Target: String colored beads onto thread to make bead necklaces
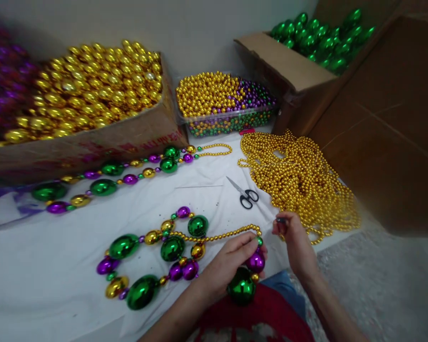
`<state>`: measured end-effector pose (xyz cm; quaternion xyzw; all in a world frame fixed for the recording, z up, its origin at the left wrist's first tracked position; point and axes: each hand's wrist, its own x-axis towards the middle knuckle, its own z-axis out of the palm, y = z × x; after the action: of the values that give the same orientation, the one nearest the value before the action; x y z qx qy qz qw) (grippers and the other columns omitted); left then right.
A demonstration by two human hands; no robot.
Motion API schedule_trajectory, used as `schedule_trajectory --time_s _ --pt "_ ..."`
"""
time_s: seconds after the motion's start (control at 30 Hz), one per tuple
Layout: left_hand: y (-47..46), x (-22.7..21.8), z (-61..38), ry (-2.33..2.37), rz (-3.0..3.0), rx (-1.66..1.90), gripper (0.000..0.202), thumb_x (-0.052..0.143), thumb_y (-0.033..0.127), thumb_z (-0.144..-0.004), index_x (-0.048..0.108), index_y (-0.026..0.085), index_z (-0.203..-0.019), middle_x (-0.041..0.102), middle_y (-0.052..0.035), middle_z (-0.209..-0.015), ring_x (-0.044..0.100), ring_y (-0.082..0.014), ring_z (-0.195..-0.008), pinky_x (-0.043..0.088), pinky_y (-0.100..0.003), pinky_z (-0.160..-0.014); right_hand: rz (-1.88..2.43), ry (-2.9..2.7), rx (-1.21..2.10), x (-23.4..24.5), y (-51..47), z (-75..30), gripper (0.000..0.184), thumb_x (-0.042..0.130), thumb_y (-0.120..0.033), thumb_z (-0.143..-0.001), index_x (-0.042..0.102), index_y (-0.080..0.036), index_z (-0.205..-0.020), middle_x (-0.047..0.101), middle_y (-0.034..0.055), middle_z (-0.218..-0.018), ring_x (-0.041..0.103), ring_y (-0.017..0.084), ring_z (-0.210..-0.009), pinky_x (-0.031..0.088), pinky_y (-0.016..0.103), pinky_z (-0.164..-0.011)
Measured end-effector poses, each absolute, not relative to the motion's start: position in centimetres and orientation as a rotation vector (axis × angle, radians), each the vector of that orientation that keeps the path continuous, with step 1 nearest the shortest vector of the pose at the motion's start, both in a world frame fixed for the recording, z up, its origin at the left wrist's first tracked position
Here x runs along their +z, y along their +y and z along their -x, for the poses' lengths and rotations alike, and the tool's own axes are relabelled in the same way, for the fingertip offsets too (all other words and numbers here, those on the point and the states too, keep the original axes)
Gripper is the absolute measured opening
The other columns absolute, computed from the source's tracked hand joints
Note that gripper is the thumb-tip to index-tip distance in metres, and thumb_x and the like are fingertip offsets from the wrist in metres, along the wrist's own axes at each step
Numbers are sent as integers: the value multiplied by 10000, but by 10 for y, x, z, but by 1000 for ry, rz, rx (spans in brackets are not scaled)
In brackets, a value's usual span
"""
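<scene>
My left hand (231,259) is closed around one end of a bead necklace (173,248), by a small green bead, a purple bead (256,261) and a large green bead (241,286). A strand of small gold beads (228,233) runs from there back to the rest of the necklace, which lies looped on the white cloth (67,256). Off to the right, my right hand (293,235) pinches a small dark object (281,220), too small to name. Black-handled scissors (248,197) lie partly open on the cloth beyond my hands.
A long finished-looking bead string (105,187) stretches along the carton of gold beads (92,137). Behind stands a clear tub (231,113) of mixed beads. Gold bead strands (296,180) are heaped at right, beside a large cardboard box (381,142). Green beads (317,40) fill another box.
</scene>
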<state>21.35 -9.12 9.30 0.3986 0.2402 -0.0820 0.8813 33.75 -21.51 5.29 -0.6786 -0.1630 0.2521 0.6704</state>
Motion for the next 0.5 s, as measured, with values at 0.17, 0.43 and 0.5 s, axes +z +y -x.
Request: schedule_trajectory --time_s 0.17,0.43,0.5 --pt "-69 114 -199 470 -734 -9 318 559 425 -848 591 123 -940 629 -96 -876 627 -163 -644 491 -280 -601 1966 -1021 326 40 -181 -342 152 477 -335 -912 587 -234 -941 610 39 -865 529 229 -871 354 417 -845" --pt "-26 156 -182 342 -757 301 276 447 322 -916 626 113 -940 636 -91 -879 658 -204 -726 515 -345 -731 1913 -1245 85 59 -163 -326 228 497 -284 -902 627 -249 -1087 617 79 -1146 468 288 -1126 279 500 -975" --pt "-18 171 -181 306 -741 361 264 447 309 -918 627 117 -942 637 -87 -893 654 -192 -739 515 -330 -739 1700 -1171 436 86 -160 -318 261 467 -355 -920 602 -274 -1128 606 66 -1148 492 260 -1114 348 440 -947"
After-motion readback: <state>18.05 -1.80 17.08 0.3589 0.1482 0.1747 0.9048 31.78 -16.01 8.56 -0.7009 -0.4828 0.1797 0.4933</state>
